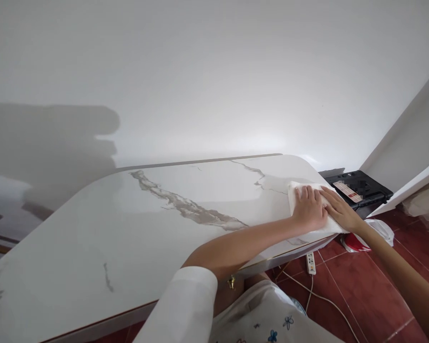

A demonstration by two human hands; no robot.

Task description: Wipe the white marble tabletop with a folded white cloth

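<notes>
A white cloth (pixel 293 196) lies on the right end of a white marble-patterned table (pixel 136 228), partly reaching its rounded edge. My left hand (pixel 310 209) presses down on the cloth with bent fingers, gripping it against the tabletop. Right beside it, my right hand (pixel 341 210) rests on the cloth, fingers stretched out and pointing toward the left hand. The two hands touch or overlap slightly. Much of the cloth is hidden beneath them.
Behind the table rises a white wall (pixel 207 81). A black case (pixel 370 188) with a label stands past the right end. On the red tiled floor (pixel 375 290) are a white power strip (pixel 310 263) with its cord and a red-and-white bag (pixel 355 243). A brass knob (pixel 230 282) projects from the table front.
</notes>
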